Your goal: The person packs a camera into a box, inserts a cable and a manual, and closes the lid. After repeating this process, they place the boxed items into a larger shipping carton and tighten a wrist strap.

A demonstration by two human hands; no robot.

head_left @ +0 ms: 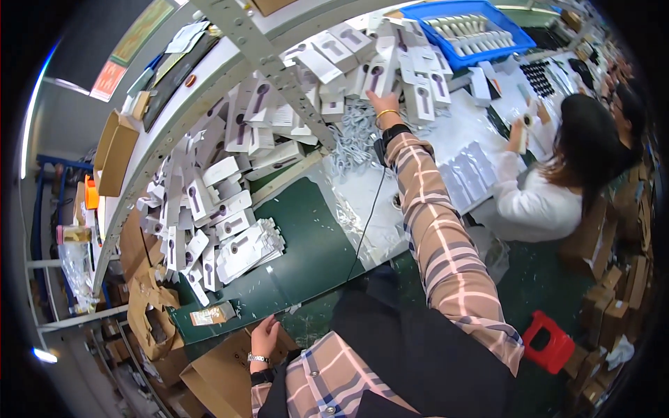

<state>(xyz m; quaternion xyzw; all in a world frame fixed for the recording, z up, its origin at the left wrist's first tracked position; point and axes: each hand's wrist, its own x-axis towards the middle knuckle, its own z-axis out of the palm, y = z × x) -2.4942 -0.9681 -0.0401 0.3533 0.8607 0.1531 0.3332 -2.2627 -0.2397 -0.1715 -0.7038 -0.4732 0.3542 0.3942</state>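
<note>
My right arm, in a plaid sleeve, stretches far across the bench. At its end my right hand (383, 104), with a gold bracelet at the wrist, is closed on the lower end of a narrow white box (380, 70) printed with a purple device. That box is among a large pile of similar white boxes (423, 97). Below the hand lies a heap of grey cables (354, 136). My left hand (264, 337) hangs at the near edge of the green bench (306, 226), above an open cardboard carton (226, 373). Its fingers are loosely apart, and it holds nothing.
More white boxes (240, 209) spread over the left of the bench, beside a metal post (289, 90). A blue tray (456, 59) of white cylindrical parts stands far right. A person in white (540, 198) works at right, near a red stool (548, 343). Cartons are stacked beyond.
</note>
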